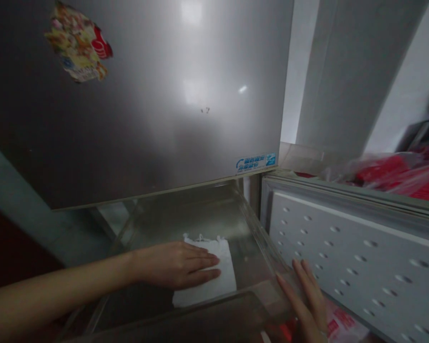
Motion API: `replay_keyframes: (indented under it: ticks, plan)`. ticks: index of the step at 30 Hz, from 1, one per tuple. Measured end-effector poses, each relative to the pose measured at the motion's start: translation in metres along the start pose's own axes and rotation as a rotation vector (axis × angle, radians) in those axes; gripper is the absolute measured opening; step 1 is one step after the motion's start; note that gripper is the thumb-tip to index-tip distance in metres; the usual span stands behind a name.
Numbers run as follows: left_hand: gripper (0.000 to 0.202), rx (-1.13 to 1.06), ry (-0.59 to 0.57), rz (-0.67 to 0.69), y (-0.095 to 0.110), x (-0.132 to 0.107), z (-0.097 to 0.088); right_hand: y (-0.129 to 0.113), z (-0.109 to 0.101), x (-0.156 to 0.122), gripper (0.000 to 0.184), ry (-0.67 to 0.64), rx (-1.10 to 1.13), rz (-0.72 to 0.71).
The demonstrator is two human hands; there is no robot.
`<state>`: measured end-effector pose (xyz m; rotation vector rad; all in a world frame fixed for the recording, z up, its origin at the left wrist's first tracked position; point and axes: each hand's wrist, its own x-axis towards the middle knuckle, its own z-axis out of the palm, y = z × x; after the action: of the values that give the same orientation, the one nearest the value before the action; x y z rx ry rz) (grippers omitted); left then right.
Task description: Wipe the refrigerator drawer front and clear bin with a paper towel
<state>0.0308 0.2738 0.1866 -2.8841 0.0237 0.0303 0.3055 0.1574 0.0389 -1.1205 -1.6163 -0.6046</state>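
Note:
A clear plastic drawer is pulled out from under the silver fridge door. My left hand lies flat inside it, fingers stretched out and pressing on a white cloth on the drawer floor. My right hand rests with its fingers extended against the drawer's front right corner, beside the open lower door.
The open lower door's white inner panel with rows of dimples stands to the right. Red packages lie above it at the right edge, and another red-and-white packet lies below. A colourful sticker is on the fridge door.

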Motion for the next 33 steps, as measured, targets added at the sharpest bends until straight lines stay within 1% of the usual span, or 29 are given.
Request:
replay_keyframes:
  ticks: [2,6,9,12,16,21,24,27,30,33]
  plan:
    - [0.041,-0.022,-0.033,-0.022,0.004,-0.006,0.000,-0.005,-0.001,0.003,0.057,-0.002,0.023,0.026]
    - [0.040,-0.036,-0.055,-0.032,0.010,-0.015,-0.001,-0.015,-0.005,0.011,0.056,-0.005,0.063,0.064]
    - [0.041,-0.044,-0.062,-0.022,0.011,-0.017,-0.003,-0.020,-0.006,0.016,0.058,0.010,0.085,0.093]
    - [0.041,-0.042,-0.070,-0.005,0.010,-0.018,-0.003,-0.022,-0.005,0.018,0.060,0.024,0.116,0.084]
    - [0.044,-0.059,-0.042,-0.005,0.008,-0.022,0.005,-0.026,-0.003,0.022,0.062,0.045,0.149,0.106]
    - [0.046,-0.054,-0.038,0.011,0.003,-0.028,0.014,-0.032,-0.004,0.023,0.057,0.083,0.165,0.168]
    - [0.046,-0.066,-0.029,0.026,-0.010,-0.030,0.018,-0.035,-0.003,0.021,0.056,0.087,0.178,0.194]
    - [0.049,-0.110,-0.046,-0.005,-0.035,-0.033,0.025,-0.037,-0.001,0.020,0.055,0.118,0.188,0.217]
    - [0.052,-0.117,-0.091,-0.114,-0.067,-0.036,0.036,-0.039,-0.001,0.022,0.054,0.130,0.197,0.245]
    - [0.054,-0.114,-0.112,-0.242,-0.100,-0.037,0.045,-0.040,-0.003,0.023,0.055,0.090,0.183,0.220]
